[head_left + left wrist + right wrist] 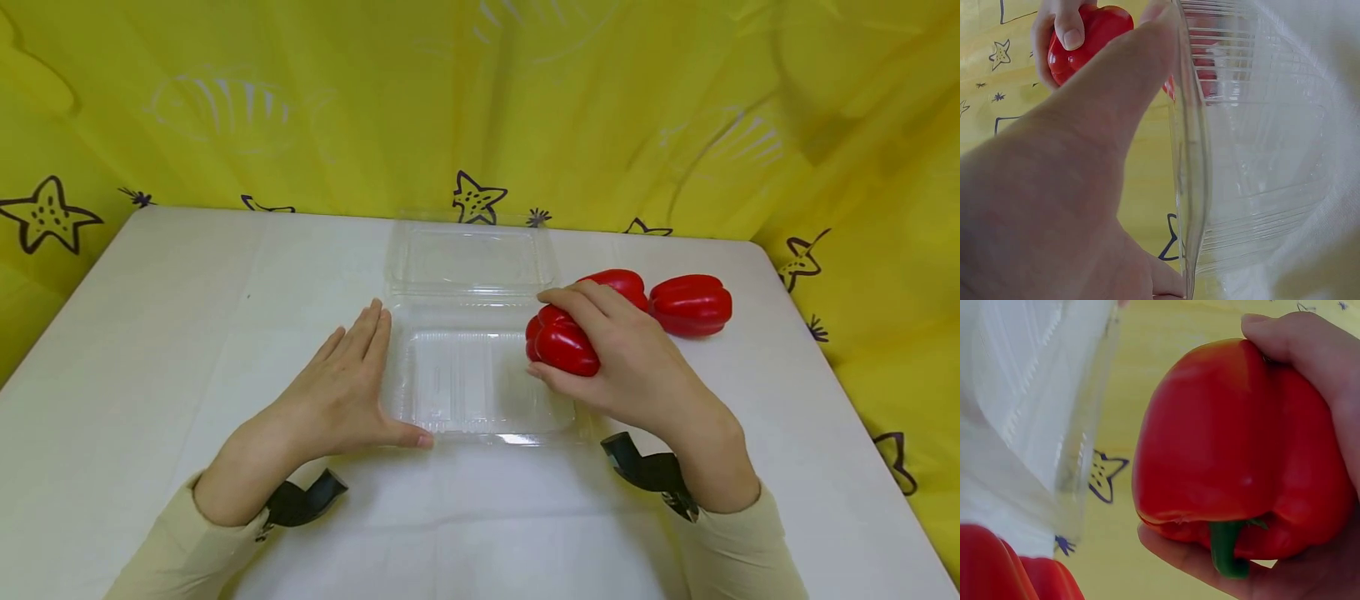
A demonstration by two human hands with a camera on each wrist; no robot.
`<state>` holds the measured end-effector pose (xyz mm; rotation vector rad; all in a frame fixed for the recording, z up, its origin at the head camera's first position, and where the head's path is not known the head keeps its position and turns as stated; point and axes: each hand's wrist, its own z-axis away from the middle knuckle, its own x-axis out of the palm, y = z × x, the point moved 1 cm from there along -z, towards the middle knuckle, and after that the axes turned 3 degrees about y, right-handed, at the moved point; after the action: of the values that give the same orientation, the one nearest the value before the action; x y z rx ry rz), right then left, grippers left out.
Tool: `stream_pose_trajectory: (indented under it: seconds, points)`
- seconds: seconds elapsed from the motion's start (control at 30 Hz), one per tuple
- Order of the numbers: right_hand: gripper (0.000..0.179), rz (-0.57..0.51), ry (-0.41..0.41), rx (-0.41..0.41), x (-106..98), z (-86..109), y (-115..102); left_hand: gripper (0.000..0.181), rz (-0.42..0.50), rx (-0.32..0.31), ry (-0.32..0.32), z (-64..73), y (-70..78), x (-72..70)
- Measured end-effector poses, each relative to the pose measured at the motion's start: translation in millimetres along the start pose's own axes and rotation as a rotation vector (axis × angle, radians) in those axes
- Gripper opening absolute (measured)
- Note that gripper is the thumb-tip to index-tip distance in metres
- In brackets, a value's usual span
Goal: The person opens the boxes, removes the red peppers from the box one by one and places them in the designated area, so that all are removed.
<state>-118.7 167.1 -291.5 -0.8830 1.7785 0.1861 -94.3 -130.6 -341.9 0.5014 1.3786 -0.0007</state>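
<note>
My right hand [622, 358] grips a red bell pepper [562, 342] above the right side of a clear plastic clamshell box [457, 375]. In the right wrist view the pepper's green stem [1227, 547] shows, with fingers and thumb around the sides. Thumb and fingers spread, my left hand [337, 392] rests on the box's left rim, the thumb along the near edge. The box lies with its lid [471, 258] folded back, away from me. Two more red bell peppers lie right of the box: one [622, 286] partly hidden by my right hand, the other [690, 305] beside it.
A white cloth [195, 333] covers the table. Behind and at both sides hangs a yellow curtain [360, 108] with starfish and fish drawings. Dark wrist-camera mounts [303, 500] sit below both wrists.
</note>
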Motion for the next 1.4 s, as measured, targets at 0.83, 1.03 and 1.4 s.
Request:
stream_pose_trajectory:
  seconds: [0.83, 1.03, 1.4]
  points:
    - [0.066, -0.049, -0.049, 0.208, -34, 16.0, 25, 0.145, 0.015, -0.004, -0.028, -6.7, 4.1, -0.3]
    - [0.066, -0.037, -0.005, 0.245, -41, 27.1, 38, 0.147, 0.005, -0.01, -0.03, -6.4, 4.0, -0.8]
    - [0.065, 0.067, -0.086, 0.361, -52, 44.2, 66, 0.147, 0.011, -0.012, -0.012, -0.6, 1.0, -0.4]
